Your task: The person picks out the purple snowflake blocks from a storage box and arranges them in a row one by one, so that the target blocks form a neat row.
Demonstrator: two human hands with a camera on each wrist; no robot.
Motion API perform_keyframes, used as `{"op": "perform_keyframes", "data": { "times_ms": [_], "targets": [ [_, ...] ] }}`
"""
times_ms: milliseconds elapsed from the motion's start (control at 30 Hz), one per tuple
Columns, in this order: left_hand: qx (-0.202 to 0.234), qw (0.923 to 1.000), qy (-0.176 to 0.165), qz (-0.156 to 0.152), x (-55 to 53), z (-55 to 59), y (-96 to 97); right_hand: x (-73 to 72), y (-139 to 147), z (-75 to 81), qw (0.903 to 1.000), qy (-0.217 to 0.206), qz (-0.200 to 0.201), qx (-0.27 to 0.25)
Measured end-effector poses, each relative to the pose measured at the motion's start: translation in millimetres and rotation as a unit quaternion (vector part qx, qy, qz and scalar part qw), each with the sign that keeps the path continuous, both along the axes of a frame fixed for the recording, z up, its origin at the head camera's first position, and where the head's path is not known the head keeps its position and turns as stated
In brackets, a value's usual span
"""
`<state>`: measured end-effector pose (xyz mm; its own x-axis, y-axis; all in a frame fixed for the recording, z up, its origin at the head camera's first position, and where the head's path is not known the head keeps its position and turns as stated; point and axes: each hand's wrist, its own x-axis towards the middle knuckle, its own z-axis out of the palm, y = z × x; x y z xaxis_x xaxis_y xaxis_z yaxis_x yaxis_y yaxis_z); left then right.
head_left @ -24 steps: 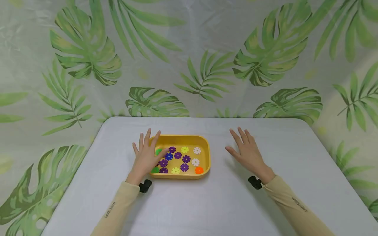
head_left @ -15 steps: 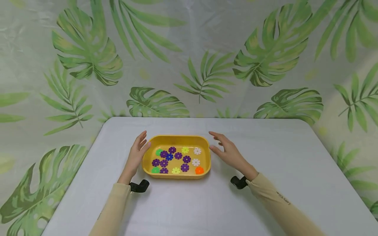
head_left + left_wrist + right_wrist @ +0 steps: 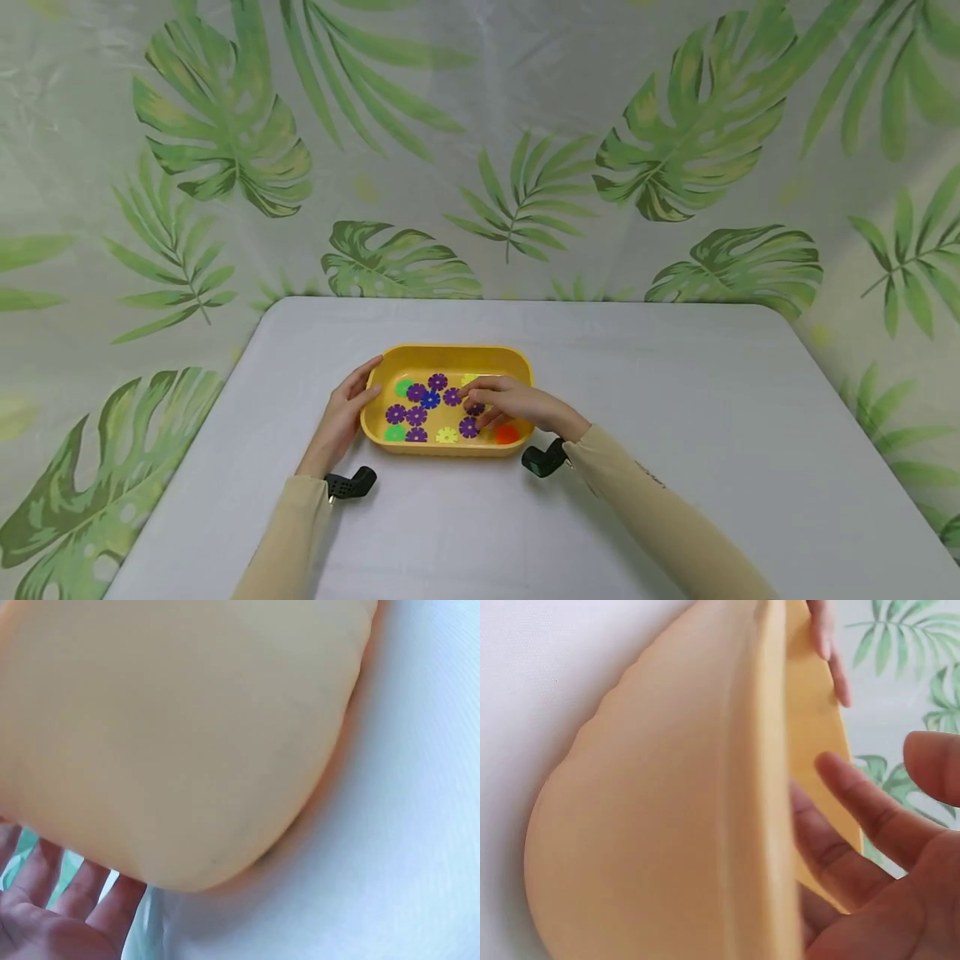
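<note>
A yellow tray [image 3: 450,448] stands on the table, holding several notched plastic snowflake discs. My left hand [image 3: 339,421] holds the tray's left end, thumb over the rim and fingers along the outer wall; the left wrist view shows those fingers [image 3: 75,900] by the wall. My right hand [image 3: 517,402] reaches over the right rim into the tray, its loosely bent fingers above a purple disc [image 3: 468,427], and no disc shows between them. An orange disc [image 3: 507,434] lies under its palm side. A blue disc [image 3: 429,399] and a green disc [image 3: 395,432] lie further left. The white discs are hidden behind the right hand.
A white cloth covers the table [image 3: 675,375] around the tray. Behind it hangs a leaf-patterned curtain [image 3: 525,108]. Black wrist cameras, one below the left hand [image 3: 352,482] and one below the right hand [image 3: 543,458], sit close to the tray's front corners.
My left hand has moved from above the tray to its left end and now holds it. The right hand has come left from beside the tray to inside it. The discs lie as before.
</note>
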<state>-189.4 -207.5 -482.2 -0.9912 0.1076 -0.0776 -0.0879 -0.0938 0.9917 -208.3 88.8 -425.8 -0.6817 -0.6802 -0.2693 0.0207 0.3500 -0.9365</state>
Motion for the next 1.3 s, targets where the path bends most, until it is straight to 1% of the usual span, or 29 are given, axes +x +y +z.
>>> {"op": "perform_keyframes", "data": {
  "times_ms": [133,300,433,567,767,933,1033,1167,1300],
  "targets": [
    [0.003,1.0,-0.005,-0.001,-0.3,-3.2,-1.6,-0.6,-10.1,-5.0,0.9993,-0.012,0.013,0.034],
    [0.005,1.0,-0.005,0.004,0.1,-4.4,-1.8,-1.6,-17.8,-14.3,0.998,-0.017,0.002,0.06],
    [-0.002,0.9999,-0.002,0.011,0.1,-5.5,-1.2,-2.9,-22.0,-19.3,0.997,-0.01,-0.009,0.076],
    [-0.011,0.9999,-0.001,0.013,-0.9,-6.9,-0.9,-3.0,-25.5,-21.5,0.9966,-0.004,-0.021,0.08],
    [-0.014,0.9998,0.0,0.014,-0.2,-7.7,-0.9,-1.1,-27.0,-23.9,0.995,0.018,-0.038,0.09],
    [-0.017,0.9998,0.003,0.011,0.8,-8.2,-1.0,-0.5,-24.8,-23.9,0.9972,0.037,-0.034,0.055],
    [-0.018,0.9997,0.001,0.014,1.3,-8.5,-1.1,-0.6,-22.4,-21.2,0.9979,0.046,-0.034,0.031],
    [-0.017,0.9997,-0.001,0.016,0.7,-9.3,-1.1,-0.8,-15.7,-15.5,0.9976,0.05,-0.047,0.001],
    [-0.02,0.9996,0.006,0.017,-0.2,-10.5,-1.3,-3.7,-0.5,-9.3,0.9961,0.051,-0.068,-0.026]
  ]
}}
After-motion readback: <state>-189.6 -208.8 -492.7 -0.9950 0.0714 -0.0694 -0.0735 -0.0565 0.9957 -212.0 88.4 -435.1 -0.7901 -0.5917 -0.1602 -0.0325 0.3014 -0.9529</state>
